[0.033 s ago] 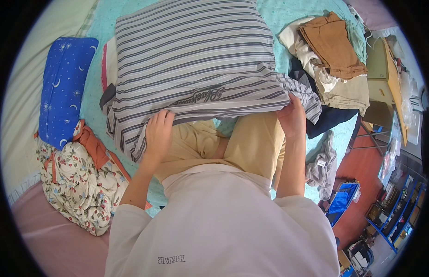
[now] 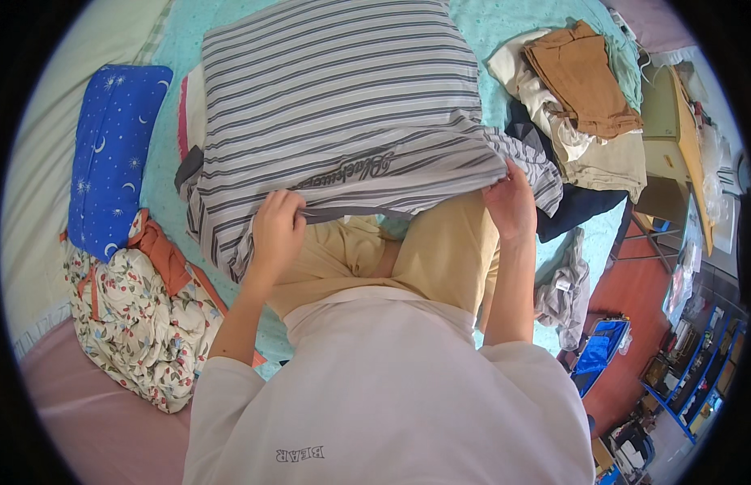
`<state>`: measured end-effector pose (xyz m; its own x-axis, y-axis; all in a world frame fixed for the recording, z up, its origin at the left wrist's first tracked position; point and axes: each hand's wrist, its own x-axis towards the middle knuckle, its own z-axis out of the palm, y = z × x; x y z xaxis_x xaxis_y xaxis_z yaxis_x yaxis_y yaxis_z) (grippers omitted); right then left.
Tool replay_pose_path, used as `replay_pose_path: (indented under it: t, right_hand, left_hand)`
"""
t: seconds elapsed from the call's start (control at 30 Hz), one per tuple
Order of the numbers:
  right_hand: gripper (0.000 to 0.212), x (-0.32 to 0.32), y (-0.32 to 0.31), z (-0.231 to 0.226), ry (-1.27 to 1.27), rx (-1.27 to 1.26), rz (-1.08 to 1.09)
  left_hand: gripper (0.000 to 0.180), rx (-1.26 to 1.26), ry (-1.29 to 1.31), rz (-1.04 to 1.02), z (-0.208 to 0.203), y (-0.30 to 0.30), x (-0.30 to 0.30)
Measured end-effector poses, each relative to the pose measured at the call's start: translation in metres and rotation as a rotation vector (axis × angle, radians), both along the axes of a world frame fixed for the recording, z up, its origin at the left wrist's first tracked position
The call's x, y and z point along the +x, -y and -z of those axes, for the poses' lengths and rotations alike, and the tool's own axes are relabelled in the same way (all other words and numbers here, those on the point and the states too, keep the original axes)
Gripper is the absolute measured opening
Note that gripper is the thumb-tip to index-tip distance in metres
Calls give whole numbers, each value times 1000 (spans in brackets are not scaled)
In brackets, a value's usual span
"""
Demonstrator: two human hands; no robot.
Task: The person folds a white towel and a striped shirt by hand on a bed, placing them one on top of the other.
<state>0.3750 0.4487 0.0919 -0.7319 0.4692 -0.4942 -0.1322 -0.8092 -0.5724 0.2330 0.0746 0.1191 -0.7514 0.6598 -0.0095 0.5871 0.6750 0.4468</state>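
Note:
A grey-and-white striped shirt (image 2: 343, 73) with dark lettering near its close edge lies spread in front of me, its outline broad and nearly square. My left hand (image 2: 278, 229) is closed on the near hem, left of the middle, fingers curled over the cloth. At the right end of that edge, my right hand (image 2: 511, 200) pinches the fabric between thumb and fingers. Between the two hands the hem is drawn fairly straight above my lap. To the right of my right hand, a bunched striped part of the shirt hangs loosely.
A blue moon-and-star pillow (image 2: 117, 153) and a crumpled cherry-print cloth (image 2: 141, 323) lie left. Brown folded clothing (image 2: 582, 77) tops a pile at the right, with a small grey garment (image 2: 565, 291) nearer me. Beyond the turquoise sheet (image 2: 177, 48) are a desk and blue shelves (image 2: 699, 372).
My left hand has shifted slightly, its fingers more curled, and the hem beside it lies a little differently. The right hand has barely moved.

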Motion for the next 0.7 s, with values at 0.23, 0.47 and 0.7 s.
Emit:
replay_pose_path:
  t: [0.23, 0.47, 0.7]
  right_hand:
    - [28, -22, 34, -28, 124, 523, 40]
    - [40, -18, 102, 14, 449, 1801, -638]
    - [53, -41, 63, 2, 763, 2187, -311]
  left_hand:
    - [17, 69, -275, -148, 4, -15, -24]
    - [12, -92, -324, 378, 25, -21, 20]
    - [16, -439, -464, 392, 7, 0, 22]
